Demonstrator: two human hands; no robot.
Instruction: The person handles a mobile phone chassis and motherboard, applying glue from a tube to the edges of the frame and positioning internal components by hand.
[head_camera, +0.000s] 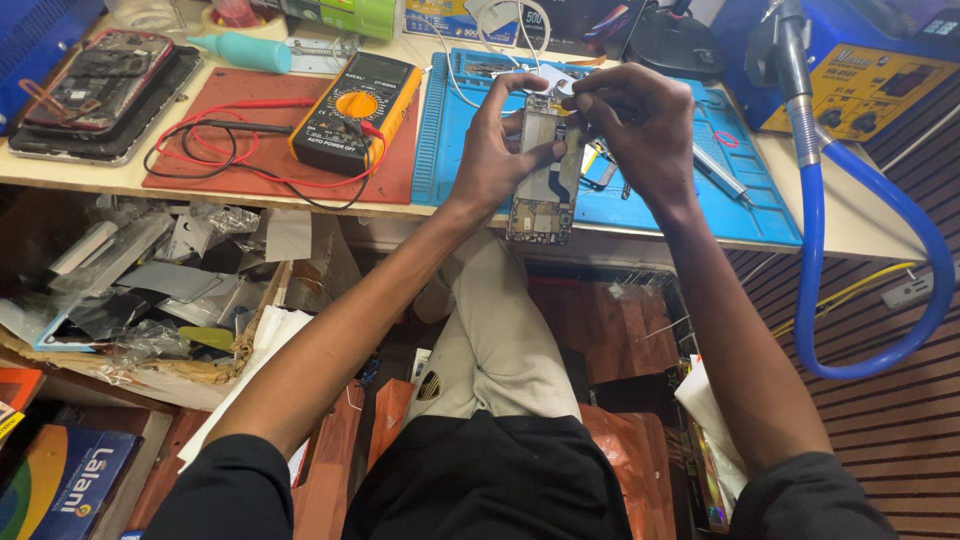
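Note:
An opened phone frame (543, 190) with bare circuit board and flex cable is held upright above the bench's front edge. My left hand (497, 150) grips its left side, thumb across the middle. My right hand (640, 125) pinches at the phone's upper right part; whether a small tool or part sits between the fingers is hidden. Both hands hover over the blue work mat (690, 205).
A yellow multimeter (355, 112) with red and black leads lies on a red mat (210, 165). Dismantled phones (100, 90) are stacked far left. A screwdriver (722, 172) lies on the blue mat. A blue hose (812, 210) hangs right. Plastic bags fill an open drawer (150, 290).

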